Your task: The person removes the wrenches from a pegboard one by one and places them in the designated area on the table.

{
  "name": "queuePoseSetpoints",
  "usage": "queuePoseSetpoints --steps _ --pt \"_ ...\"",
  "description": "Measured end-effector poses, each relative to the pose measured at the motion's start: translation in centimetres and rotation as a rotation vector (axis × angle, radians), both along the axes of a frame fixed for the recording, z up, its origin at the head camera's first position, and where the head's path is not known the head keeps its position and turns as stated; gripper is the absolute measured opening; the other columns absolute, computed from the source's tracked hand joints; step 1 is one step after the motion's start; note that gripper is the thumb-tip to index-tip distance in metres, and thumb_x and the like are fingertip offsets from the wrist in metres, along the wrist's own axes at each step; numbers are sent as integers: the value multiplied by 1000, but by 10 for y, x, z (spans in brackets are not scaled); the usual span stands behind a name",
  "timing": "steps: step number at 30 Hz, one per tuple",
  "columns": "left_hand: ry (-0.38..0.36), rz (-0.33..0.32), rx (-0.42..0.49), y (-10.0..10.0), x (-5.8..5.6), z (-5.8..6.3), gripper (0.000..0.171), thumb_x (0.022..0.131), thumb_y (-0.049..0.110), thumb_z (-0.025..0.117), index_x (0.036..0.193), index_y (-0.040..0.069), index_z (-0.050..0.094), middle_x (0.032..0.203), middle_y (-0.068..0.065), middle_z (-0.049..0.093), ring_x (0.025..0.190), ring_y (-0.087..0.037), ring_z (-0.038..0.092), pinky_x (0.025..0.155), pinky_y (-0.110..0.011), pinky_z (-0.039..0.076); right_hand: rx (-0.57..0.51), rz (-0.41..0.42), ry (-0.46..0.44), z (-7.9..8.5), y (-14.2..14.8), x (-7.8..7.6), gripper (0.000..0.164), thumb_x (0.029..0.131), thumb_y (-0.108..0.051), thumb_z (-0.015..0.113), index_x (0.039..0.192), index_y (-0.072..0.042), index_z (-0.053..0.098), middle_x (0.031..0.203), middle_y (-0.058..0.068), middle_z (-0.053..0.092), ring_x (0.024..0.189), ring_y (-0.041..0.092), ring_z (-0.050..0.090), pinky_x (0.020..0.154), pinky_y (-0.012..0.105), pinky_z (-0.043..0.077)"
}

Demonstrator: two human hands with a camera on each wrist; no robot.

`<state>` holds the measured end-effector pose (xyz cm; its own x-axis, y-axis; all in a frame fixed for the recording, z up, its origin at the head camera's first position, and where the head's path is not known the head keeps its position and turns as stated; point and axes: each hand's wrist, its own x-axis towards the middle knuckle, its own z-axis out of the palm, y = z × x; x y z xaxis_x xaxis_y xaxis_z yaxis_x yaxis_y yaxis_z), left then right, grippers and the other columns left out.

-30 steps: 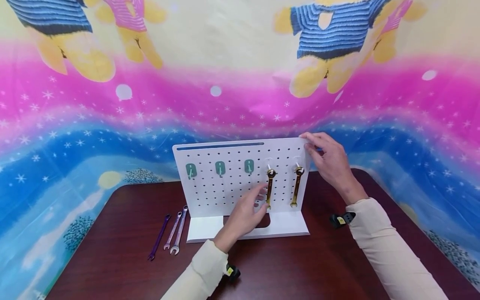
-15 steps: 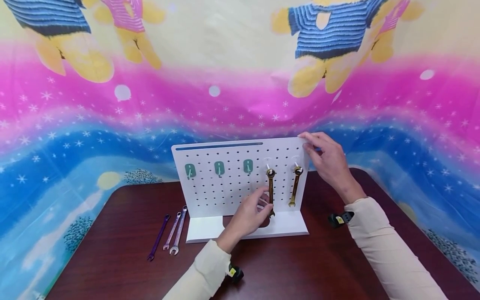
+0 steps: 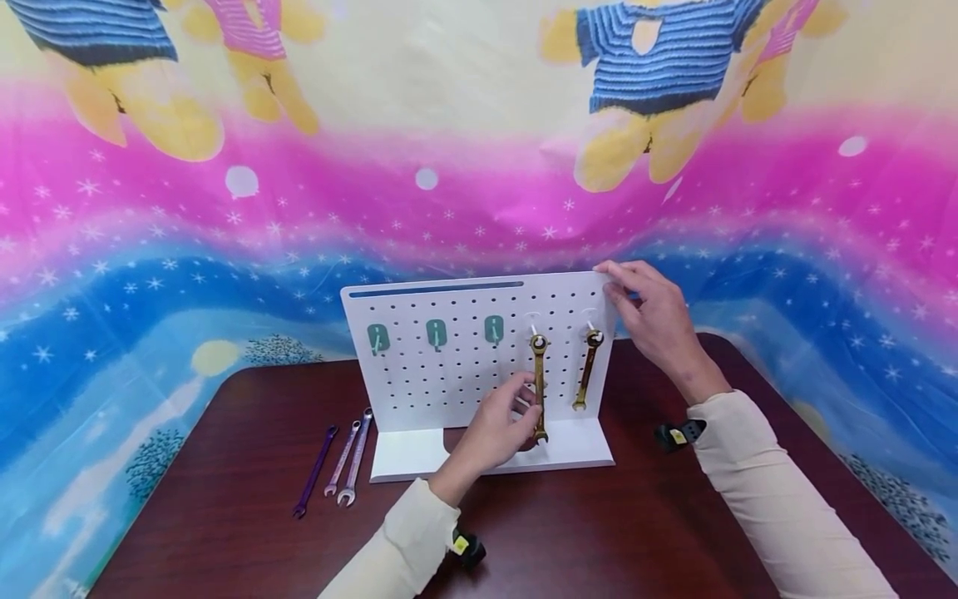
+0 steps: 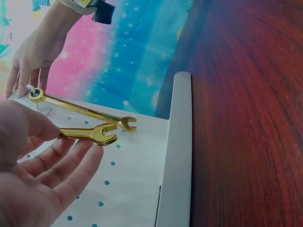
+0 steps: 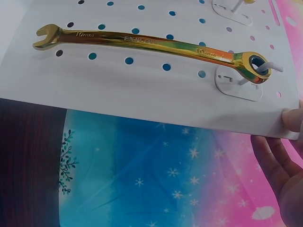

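A white pegboard stands upright on its base. My left hand pinches a gold combination wrench between thumb and fingers near its open end. That wrench's ring end is at a white hook, with its lower end tilted out from the board. My right hand grips the board's upper right corner, thumb in front and fingers behind. Beside it, a second gold combination wrench, marked 10mm, hangs by its ring on another white hook.
Three green hooks on the board bear nothing. Left of the base, a purple wrench and two silver-pink wrenches lie on the dark wooden table. A patterned cloth hangs behind.
My left hand has closed its thumb and fingers on the nearer gold wrench. The wrench's lower end has swung out from the board. The right hand stays at the corner.
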<state>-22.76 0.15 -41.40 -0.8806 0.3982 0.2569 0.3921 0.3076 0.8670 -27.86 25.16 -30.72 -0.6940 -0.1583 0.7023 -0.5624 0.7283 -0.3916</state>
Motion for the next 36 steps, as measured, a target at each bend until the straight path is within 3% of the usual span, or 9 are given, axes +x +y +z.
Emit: queuePoseSetpoints --steps 7,13,17,20,25,36 --pt "-110 -82 152 -1 3 1 46 101 5 63 144 11 47 102 -4 62 87 -16 68 70 -39 62 -5 0 2 -2 0 -1 36 99 -3 67 134 -11 69 122 11 64 105 27 64 80 52 60" --pt "-130 -109 197 -2 6 3 49 100 2 63 145 10 45 101 -7 63 82 -18 69 65 -33 62 -11 1 -6 -1 0 0 37 99 -3 67 135 -11 69 123 11 63 106 29 64 81 53 59" --pt "-139 -116 217 -1 8 4 49 100 1 62 145 10 44 101 -6 62 78 -19 68 63 -34 61 -8 -1 -2 -1 0 1 36 100 -4 66 135 -11 69 122 10 64 104 27 64 83 26 57" --pt "-139 -123 242 0 10 5 48 100 0 61 145 8 44 99 -7 61 76 -22 68 62 -36 61 -3 -2 1 -1 0 2 36 100 -4 66 135 -12 69 122 9 64 104 26 65 82 23 55" --pt "-138 -156 281 1 12 5 46 99 -3 60 141 7 45 99 -11 60 74 -22 67 60 -36 61 -17 2 -10 -3 0 2 37 100 -3 66 135 -10 68 123 11 63 106 29 63 82 53 59" --pt "-191 -186 312 -2 16 13 47 98 -4 59 141 6 44 101 -11 59 76 -18 66 70 -57 60 -21 7 6 -3 0 1 37 99 -2 67 135 -11 69 123 11 63 106 27 64 81 52 60"
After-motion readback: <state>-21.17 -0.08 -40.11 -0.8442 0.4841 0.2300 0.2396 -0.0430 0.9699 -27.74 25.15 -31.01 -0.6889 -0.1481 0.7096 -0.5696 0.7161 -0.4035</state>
